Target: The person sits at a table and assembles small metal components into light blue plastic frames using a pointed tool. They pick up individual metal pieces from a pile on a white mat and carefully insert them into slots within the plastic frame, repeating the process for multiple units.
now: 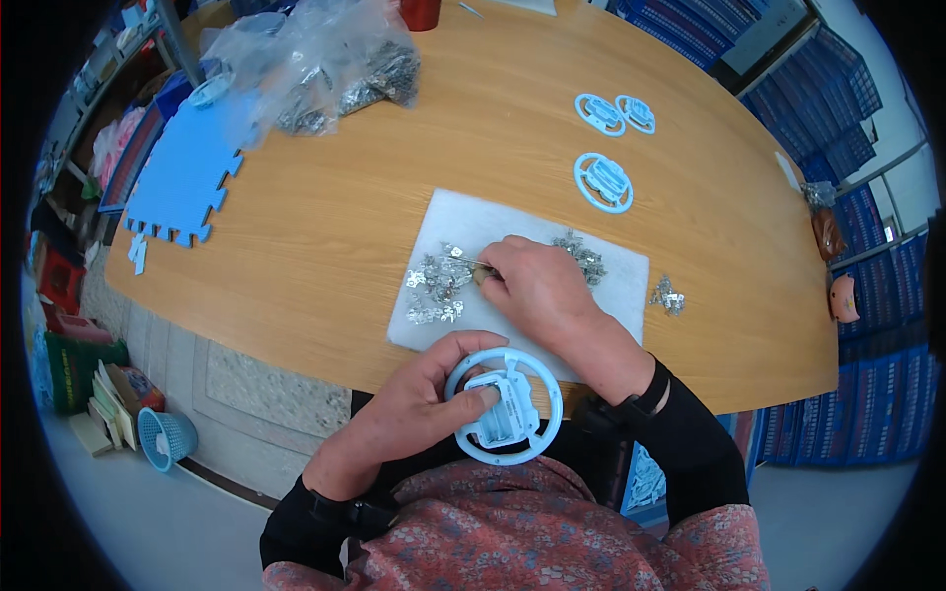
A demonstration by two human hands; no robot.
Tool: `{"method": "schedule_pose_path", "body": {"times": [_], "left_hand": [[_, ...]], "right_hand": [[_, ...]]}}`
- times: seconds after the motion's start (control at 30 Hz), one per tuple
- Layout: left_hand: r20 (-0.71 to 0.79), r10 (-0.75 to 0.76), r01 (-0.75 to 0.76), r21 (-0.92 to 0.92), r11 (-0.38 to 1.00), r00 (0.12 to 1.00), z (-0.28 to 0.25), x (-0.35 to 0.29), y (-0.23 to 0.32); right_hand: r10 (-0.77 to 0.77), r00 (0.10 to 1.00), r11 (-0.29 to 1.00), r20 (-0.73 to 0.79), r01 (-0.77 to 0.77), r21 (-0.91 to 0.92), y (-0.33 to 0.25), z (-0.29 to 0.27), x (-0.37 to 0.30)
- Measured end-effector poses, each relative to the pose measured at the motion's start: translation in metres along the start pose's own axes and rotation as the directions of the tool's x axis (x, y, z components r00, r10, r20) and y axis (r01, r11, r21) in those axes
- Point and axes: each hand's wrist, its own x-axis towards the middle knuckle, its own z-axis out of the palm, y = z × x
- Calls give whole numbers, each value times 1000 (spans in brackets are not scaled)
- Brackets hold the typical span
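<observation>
My left hand (419, 399) grips a light blue plastic steering-wheel-shaped part (512, 422) near the table's front edge, its thumb pressed on the boxy hub. In my right hand (542, 286) is a thin metal tool that looks like tweezers (473, 261), pinched between thumb and fingers. Its tip reaches a loose heap of small shiny metal pieces (439, 278) on the left of a white foam pad (463, 212). Partly behind my right hand lies a second heap of small metal pieces (583, 258). Whether the tip holds a piece is too small to tell.
Three similar wheel parts, one of them nearer (604, 183), lie farther back on the table. Some metal bits (668, 295) sit right of the pad. Clear plastic bags of metal pieces (325, 74) and a blue foam mat (182, 167) occupy the left. Blue crates (813, 98) stand beyond the right edge.
</observation>
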Motion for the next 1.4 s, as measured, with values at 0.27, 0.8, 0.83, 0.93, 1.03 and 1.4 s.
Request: {"method": "schedule_pose_path", "body": {"times": [0.27, 0.8, 0.83, 0.93, 1.03, 1.4], "left_hand": [[-192, 91, -49, 215, 975, 977, -8, 23, -5], [-151, 221, -135, 439, 888, 963, 13, 60, -5], [-151, 214, -120, 472, 873, 965, 14, 60, -3], [-149, 215, -85, 600, 795, 965, 12, 60, -3], [-124, 247, -73, 747, 661, 961, 8, 63, -6], [-66, 316, -138, 800, 583, 946, -3, 71, -13]], "right_hand": [[40, 999, 914, -26, -26, 406, 12, -32, -25], [253, 945, 566, 206, -318, 760, 28, -41, -67], [270, 932, 513, 243, -353, 783, 25, -43, -68], [268, 945, 545, 189, -311, 779, 25, -44, -75], [177, 978, 698, 114, -206, 686, 25, -39, -86], [-37, 999, 929, -2, 35, 367, 14, -33, -86]]}}
